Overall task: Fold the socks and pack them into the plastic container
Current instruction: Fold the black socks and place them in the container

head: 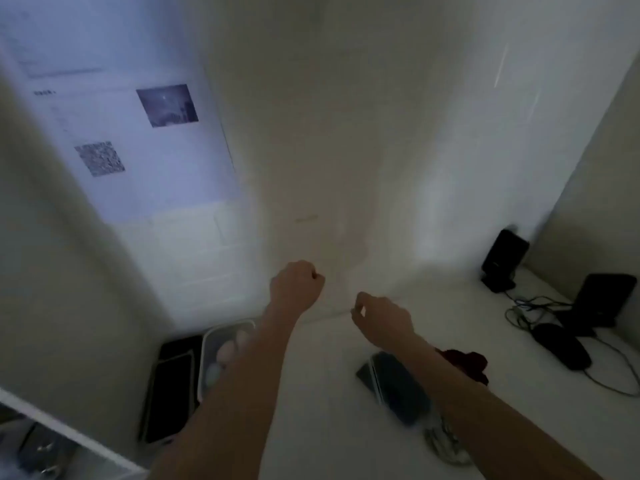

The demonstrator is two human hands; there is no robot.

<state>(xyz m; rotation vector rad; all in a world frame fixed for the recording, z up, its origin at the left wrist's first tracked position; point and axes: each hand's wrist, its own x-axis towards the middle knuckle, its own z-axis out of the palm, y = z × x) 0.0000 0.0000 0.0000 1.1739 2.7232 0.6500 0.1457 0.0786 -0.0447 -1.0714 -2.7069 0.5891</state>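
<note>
Blurred view, so only the rough shapes are certain.

Behind everything, a pale wall (346, 133) with a printed sheet (138, 150) on its left part. Below, a white worktop (329, 410), with black speakers (504, 259) and cables (519, 306) far at the right.

At the left edge of the worktop, a clear container (204, 358), open on top, partly hidden by the left forearm. Inside, some pale round rolls (225, 351), probably socks already folded.

Near the middle, just under the right forearm, a dark blue sock (398, 386), lying flat and long. Behind the same arm, a red sock (467, 362), crumpled, partly hidden.

Above the back of the worktop, well apart from all socks, both hands raised. Left hand (298, 285) closed in a fist. Right hand (382, 315) half curled, thumb and first finger touching at the tips. Nothing visible between the fingers of either hand, though the blur leaves some doubt.

Probably light and soft, these socks, without any stiffness; no danger of breaking, only of unrolling. Best to take the blue one at the cuff end, lift, fold or roll toward the toe, then press it beside the rolls in the container.
</note>
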